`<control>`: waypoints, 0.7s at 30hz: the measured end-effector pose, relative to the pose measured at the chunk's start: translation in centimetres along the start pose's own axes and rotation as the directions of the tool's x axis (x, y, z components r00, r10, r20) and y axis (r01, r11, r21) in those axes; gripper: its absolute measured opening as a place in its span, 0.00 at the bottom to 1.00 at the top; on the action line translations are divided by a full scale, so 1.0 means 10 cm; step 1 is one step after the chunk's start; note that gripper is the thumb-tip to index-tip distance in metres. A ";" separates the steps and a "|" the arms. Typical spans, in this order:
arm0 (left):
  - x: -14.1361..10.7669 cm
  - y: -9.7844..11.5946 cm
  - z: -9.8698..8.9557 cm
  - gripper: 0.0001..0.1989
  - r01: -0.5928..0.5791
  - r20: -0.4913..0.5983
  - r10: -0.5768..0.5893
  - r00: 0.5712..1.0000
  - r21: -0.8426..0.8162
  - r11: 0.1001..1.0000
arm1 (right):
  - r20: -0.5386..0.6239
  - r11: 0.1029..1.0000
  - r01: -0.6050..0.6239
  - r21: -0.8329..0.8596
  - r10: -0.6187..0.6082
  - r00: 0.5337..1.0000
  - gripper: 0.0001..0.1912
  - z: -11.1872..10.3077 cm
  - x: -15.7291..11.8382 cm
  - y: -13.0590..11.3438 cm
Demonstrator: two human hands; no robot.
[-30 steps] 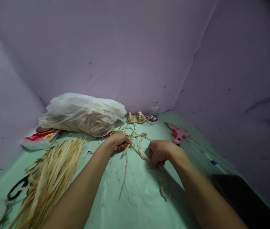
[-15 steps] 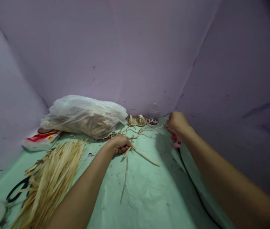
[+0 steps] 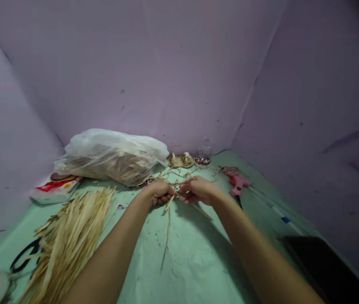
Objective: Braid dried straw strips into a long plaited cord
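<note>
Head-worn view, looking forward and down, arm's-length close

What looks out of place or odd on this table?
No obvious spill. Twisted cord trails to the front of the pink glue gun, possibly touching; odd, as it could snag. At left, a black handle loop pokes from under the pale strips, looking half buried.

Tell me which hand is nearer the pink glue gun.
Right. The right hand is to the left of the pink glue gun, apart from it; the left hand is farther left, pinching a pale strip.
</note>
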State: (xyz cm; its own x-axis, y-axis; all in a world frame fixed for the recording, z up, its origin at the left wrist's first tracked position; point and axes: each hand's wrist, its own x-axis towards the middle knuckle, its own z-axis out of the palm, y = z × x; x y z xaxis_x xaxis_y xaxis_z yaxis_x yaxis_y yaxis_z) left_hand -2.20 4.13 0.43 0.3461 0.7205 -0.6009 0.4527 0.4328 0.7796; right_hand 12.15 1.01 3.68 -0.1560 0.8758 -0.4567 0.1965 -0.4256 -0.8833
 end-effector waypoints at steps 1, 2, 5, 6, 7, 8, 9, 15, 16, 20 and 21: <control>0.01 0.00 0.00 0.10 0.000 -0.005 0.000 1.000 -0.002 1.000 | -0.001 0.999 -0.006 0.032 0.006 1.000 0.03 0.06 0.03 0.04; 0.02 -0.01 0.00 0.10 -0.001 -0.008 0.001 1.000 -0.003 1.000 | -0.010 0.999 -0.008 0.041 0.008 1.000 0.04 0.11 0.05 0.08; 0.04 -0.03 -0.01 0.09 -0.032 -0.003 0.032 0.999 0.009 0.999 | -0.035 0.999 -0.009 0.045 0.010 0.999 0.06 0.15 0.13 0.18; 0.05 -0.04 -0.02 0.08 -0.050 -0.003 0.050 0.999 0.015 0.999 | -0.031 0.998 -0.008 0.057 0.010 0.999 0.07 0.14 0.15 0.20; 0.05 -0.05 -0.02 0.07 -0.074 -0.001 0.074 0.997 0.020 0.997 | -0.028 0.998 -0.006 0.068 0.008 1.000 0.07 0.12 0.16 0.22; 0.05 -0.05 -0.02 0.07 -0.095 0.005 0.095 0.995 0.028 0.995 | -0.029 0.997 0.001 0.072 0.001 1.000 0.07 0.11 0.17 0.24; 0.04 -0.06 -0.02 0.06 -0.112 0.011 0.111 0.994 0.038 0.993 | -0.038 0.998 0.013 0.066 -0.011 0.999 0.07 0.10 0.18 0.25; -0.03 0.02 0.06 0.06 -0.119 -0.102 0.154 0.983 0.287 0.951 | -0.087 0.999 0.040 0.036 -0.036 0.996 0.07 0.13 0.21 0.31; -0.05 0.04 0.07 0.06 -0.110 -0.141 0.165 0.976 0.337 0.935 | -0.092 0.998 0.037 0.046 -0.033 0.995 0.07 0.13 0.21 0.32; -0.15 0.15 0.04 0.06 -0.057 -0.231 0.188 0.955 0.479 0.876 | -0.104 0.994 0.035 0.099 -0.025 0.994 0.08 0.14 0.22 0.32; -0.19 0.17 0.03 0.05 -0.048 -0.236 0.192 0.952 0.507 0.860 | -0.100 0.993 0.034 0.110 -0.023 0.995 0.07 0.14 0.22 0.32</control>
State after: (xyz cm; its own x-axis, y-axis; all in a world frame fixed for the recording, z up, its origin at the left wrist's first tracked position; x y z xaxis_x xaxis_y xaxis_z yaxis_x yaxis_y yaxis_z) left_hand -1.78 3.33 2.84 0.2226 0.8975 -0.3808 0.7898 0.0629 0.6102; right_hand 11.13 1.24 -0.32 -0.0630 0.9039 -0.4230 0.0839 -0.4176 -0.9048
